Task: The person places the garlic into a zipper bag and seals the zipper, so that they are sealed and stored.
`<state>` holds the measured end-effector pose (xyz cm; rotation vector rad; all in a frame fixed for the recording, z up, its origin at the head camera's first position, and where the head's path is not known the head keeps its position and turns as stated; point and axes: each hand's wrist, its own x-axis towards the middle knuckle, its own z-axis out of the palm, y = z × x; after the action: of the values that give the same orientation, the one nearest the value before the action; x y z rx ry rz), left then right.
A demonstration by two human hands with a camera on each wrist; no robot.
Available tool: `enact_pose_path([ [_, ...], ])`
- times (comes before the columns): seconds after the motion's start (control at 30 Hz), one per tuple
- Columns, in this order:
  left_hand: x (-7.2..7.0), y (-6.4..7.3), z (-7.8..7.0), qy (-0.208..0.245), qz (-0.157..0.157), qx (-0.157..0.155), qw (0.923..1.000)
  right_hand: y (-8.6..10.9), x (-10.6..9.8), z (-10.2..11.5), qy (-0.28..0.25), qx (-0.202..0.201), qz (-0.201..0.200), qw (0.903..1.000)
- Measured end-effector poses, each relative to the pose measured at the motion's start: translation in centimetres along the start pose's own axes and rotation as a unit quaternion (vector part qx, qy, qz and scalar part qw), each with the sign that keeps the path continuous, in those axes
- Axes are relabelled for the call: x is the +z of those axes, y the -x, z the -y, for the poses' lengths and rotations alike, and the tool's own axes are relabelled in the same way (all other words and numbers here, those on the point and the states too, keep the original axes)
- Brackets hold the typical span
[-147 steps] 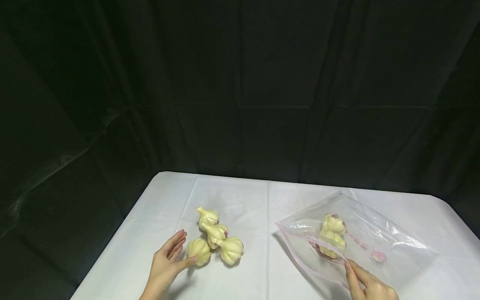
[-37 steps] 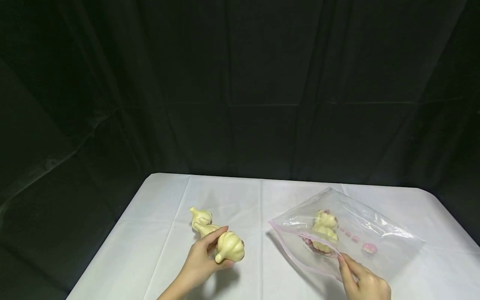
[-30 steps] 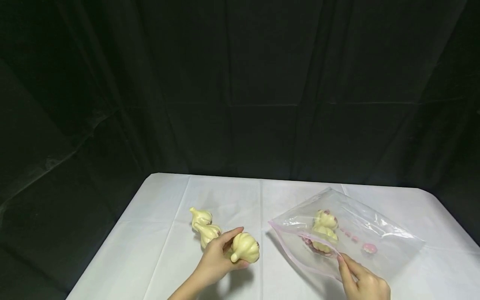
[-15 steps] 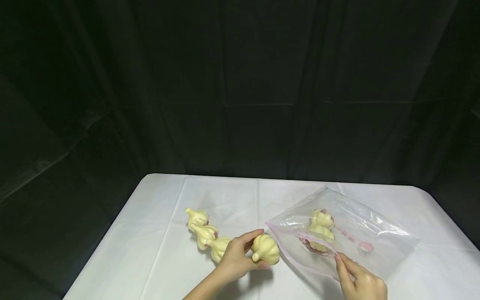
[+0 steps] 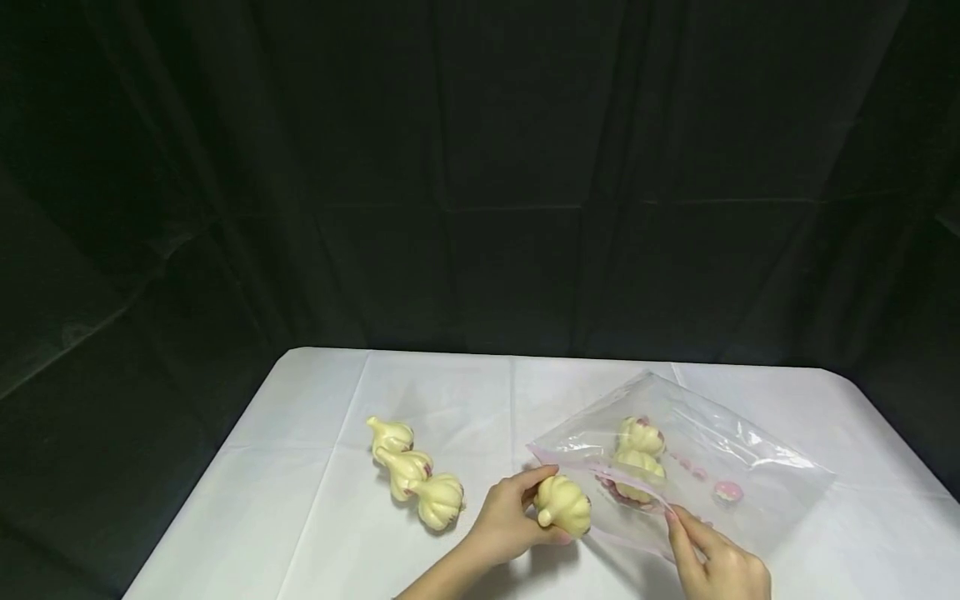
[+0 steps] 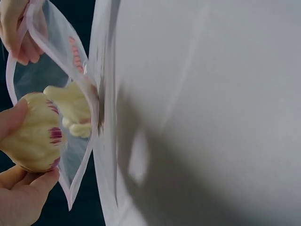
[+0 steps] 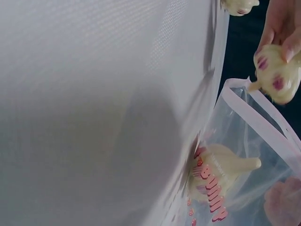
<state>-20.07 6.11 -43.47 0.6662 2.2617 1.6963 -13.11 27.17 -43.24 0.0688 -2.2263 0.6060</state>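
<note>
My left hand holds a cream garlic bulb between thumb and fingers at the left end of the bag's mouth. In the left wrist view this garlic bulb overlaps the pink-edged opening. My right hand pinches the rim of the clear zip bag, and the mouth gapes. Two garlic bulbs lie inside the bag, one garlic bulb behind the other. The right wrist view shows a bagged garlic bulb behind pink printed letters.
Three more garlic bulbs lie in a slanting row on the left of the white-covered table, the nearest garlic bulb beside my left forearm. A black curtain hangs behind the table.
My left hand has taken a garlic bulb from the group on the table and carried it right to the bag's mouth. My right hand has kept its pinch on the bag.
</note>
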Motion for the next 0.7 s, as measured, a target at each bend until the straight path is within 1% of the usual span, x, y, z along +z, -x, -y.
enact_pose_path([
  [0.17, 1.2, -0.6, 0.0, -0.002, -0.005, -0.002, 1.0, 0.2, 0.2, -0.2, 0.0, -0.007, -0.002, 1.0],
  [0.4, 1.9, -0.7, -0.2, 0.007, -0.022, -0.011, 0.9997, 0.2, 0.1, -0.3, -0.005, -0.015, 0.0, 0.9999],
  [0.53, 2.1, -0.6, -0.1, 0.009, -0.02, -0.009, 0.9997, 0.0, 0.0, -0.3, -0.003, -0.012, 0.0, 0.9999],
  [0.7, 2.7, -0.5, 0.1, 0.005, -0.012, -0.022, 0.9997, 0.0, 0.1, -0.2, 0.003, -0.002, 0.003, 1.0],
])
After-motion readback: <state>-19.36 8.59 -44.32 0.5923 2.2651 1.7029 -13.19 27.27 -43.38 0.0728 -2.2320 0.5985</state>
